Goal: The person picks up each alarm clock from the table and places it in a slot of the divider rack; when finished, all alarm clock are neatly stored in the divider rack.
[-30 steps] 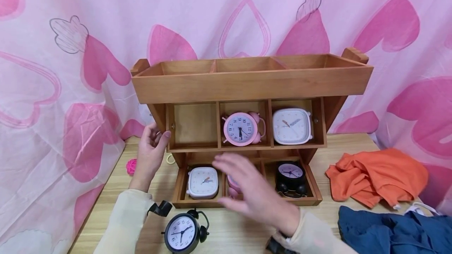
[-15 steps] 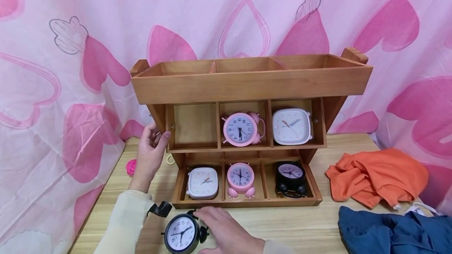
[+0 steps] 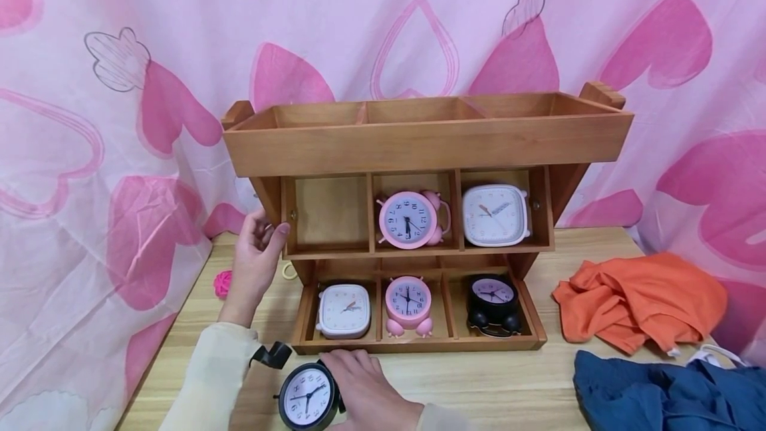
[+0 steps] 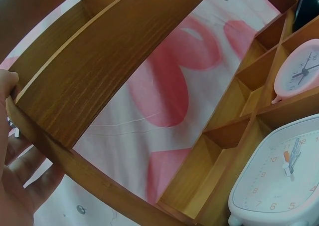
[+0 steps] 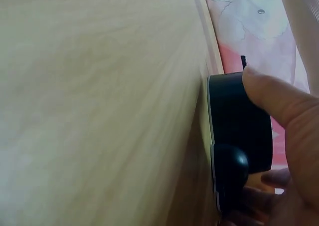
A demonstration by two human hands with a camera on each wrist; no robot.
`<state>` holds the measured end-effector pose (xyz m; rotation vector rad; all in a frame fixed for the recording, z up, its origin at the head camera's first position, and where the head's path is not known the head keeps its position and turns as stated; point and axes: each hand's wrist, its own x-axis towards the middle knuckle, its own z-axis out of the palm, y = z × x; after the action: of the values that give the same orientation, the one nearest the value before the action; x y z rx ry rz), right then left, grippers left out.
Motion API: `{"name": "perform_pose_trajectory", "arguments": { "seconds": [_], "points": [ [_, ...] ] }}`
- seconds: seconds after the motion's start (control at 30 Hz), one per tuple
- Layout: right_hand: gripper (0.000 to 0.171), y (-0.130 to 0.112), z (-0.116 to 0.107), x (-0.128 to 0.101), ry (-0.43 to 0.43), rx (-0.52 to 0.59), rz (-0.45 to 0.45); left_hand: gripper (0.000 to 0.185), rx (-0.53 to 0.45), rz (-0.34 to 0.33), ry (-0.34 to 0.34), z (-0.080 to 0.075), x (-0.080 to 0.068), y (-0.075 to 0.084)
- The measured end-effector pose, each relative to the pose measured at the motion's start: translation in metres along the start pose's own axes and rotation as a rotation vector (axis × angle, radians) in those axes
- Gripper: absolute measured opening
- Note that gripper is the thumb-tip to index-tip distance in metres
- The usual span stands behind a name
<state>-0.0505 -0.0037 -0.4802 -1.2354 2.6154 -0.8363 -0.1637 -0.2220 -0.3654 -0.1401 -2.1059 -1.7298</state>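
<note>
A black twin-bell alarm clock point(image 3: 307, 396) lies face up on the table in front of the wooden shelf point(image 3: 419, 149). My right hand point(image 3: 370, 388) holds it from the bell side. In the right wrist view the thumb sits on the black case point(image 5: 234, 113) and the fingers lie around by a bell. My left hand point(image 3: 254, 265) grips the left side of the shelf, thumb in front and fingers behind. In the middle tier the left compartment is bare, beside a pink alarm clock point(image 3: 407, 219) and a white square clock point(image 3: 495, 215).
The bottom tier bears a white clock point(image 3: 344, 310), a pink alarm clock point(image 3: 408, 299) and a black one point(image 3: 493, 299). Orange cloth point(image 3: 640, 298) and dark blue cloth point(image 3: 664, 391) lie at the right. A small pink ball point(image 3: 223, 283) sits left of the shelf.
My right hand has moved down and left from in front of the bottom tier to the black alarm clock and taken hold of it. My left hand stays on the shelf's side.
</note>
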Motion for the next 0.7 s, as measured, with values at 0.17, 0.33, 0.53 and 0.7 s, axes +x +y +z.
{"name": "perform_pose_trajectory", "arguments": {
  "seconds": [0.17, 0.33, 0.53, 0.7],
  "points": [
    [0.101, -0.007, 0.003, 0.008, -0.044, -0.022, 0.084, 0.036, 0.006, -0.002, 0.008, 0.000, 0.000, 0.001],
    [0.098, -0.009, 0.004, 0.011, -0.111, 0.000, 0.125, 0.033, 0.011, -0.012, 0.015, 0.000, 0.000, 0.001],
    [0.090, -0.007, 0.008, 0.009, -0.073, -0.032, 0.069, 0.033, 0.000, -0.016, 0.015, 0.000, -0.001, 0.001],
    [0.082, -0.002, 0.011, 0.002, 0.014, -0.071, -0.018, 0.034, -0.013, -0.007, 0.005, 0.000, 0.000, 0.001]
  ]
}}
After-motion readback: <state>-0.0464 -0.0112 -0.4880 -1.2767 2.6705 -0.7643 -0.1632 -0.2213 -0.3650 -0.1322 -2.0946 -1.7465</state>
